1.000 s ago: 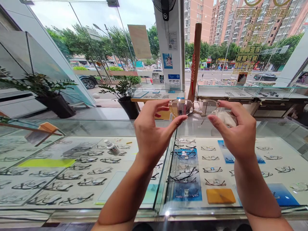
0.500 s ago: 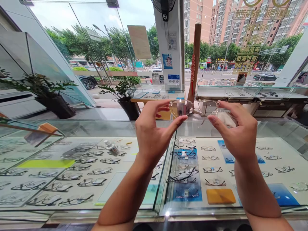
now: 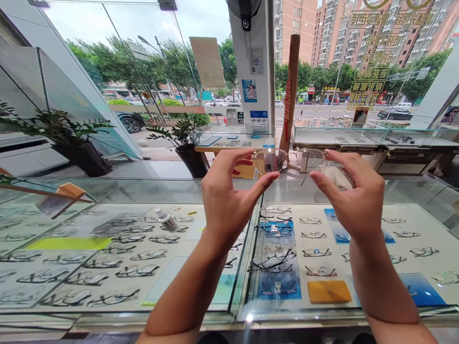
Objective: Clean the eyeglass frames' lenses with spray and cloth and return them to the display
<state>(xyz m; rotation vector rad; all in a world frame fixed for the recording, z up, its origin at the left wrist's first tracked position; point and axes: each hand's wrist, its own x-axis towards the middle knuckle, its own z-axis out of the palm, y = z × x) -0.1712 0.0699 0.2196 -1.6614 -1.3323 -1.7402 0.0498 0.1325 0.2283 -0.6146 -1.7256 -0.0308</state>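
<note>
A pair of thin-framed eyeglasses (image 3: 269, 160) with lightly tinted lenses is held up above the glass counter, between both hands. My left hand (image 3: 229, 193) pinches the left end of the frame between thumb and fingers. At the right end, my right hand (image 3: 353, 193) grips the frame in the same way. One thin temple hangs below the right lens. A whitish crumpled thing (image 3: 337, 177) shows behind the right thumb and fingers; whether it lies on the glass or in the hand I cannot tell.
Below, the glass display case (image 3: 236, 286) holds rows of eyeglasses. A small white bottle (image 3: 166, 220) stands on the left part, and a yellow-brown block (image 3: 329, 292) shows at the front right. Beyond are a potted plant (image 3: 188, 148), a wooden post (image 3: 289, 91) and another display counter (image 3: 337, 138).
</note>
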